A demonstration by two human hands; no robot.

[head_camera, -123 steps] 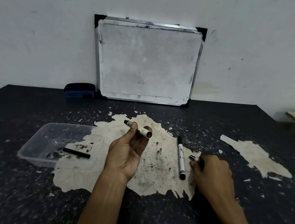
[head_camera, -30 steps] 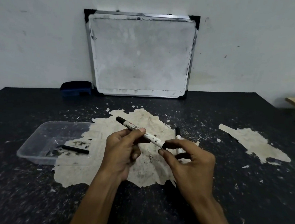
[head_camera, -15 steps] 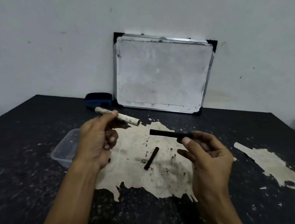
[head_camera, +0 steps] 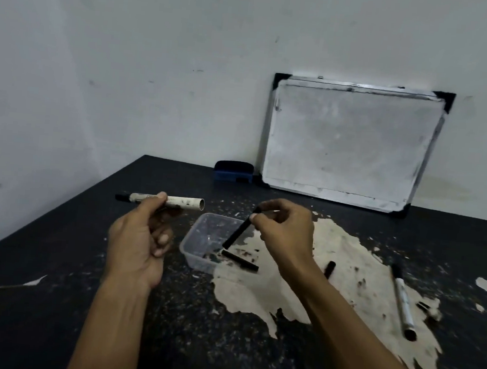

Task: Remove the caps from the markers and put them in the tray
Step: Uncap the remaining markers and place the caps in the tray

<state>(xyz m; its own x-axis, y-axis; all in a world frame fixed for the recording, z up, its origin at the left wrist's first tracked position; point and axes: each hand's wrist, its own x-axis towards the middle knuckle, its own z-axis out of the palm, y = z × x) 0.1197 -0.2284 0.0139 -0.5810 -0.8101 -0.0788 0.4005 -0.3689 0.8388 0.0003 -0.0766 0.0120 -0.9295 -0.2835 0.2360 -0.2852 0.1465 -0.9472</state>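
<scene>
My left hand [head_camera: 138,240] grips a white marker body [head_camera: 182,202], held level above the table left of the tray. My right hand [head_camera: 286,232] pinches the top of a long black cap [head_camera: 236,233], which slants down into the clear plastic tray [head_camera: 193,238]. Another black cap [head_camera: 240,260] lies inside the tray near its right end. A short black piece [head_camera: 330,269] lies on the worn patch behind my right forearm. A capped white marker [head_camera: 403,301] lies further right on that patch.
A whiteboard [head_camera: 349,143] leans on the wall at the back, with a blue eraser [head_camera: 233,171] beside its left corner. The dark table [head_camera: 53,256] has a pale worn patch [head_camera: 329,295] and its left edge runs diagonally near my left hand.
The view has swung left. My right hand has carried the black cap leftward and lowered its end into the tray. My left hand still holds the marker body, now further left.
</scene>
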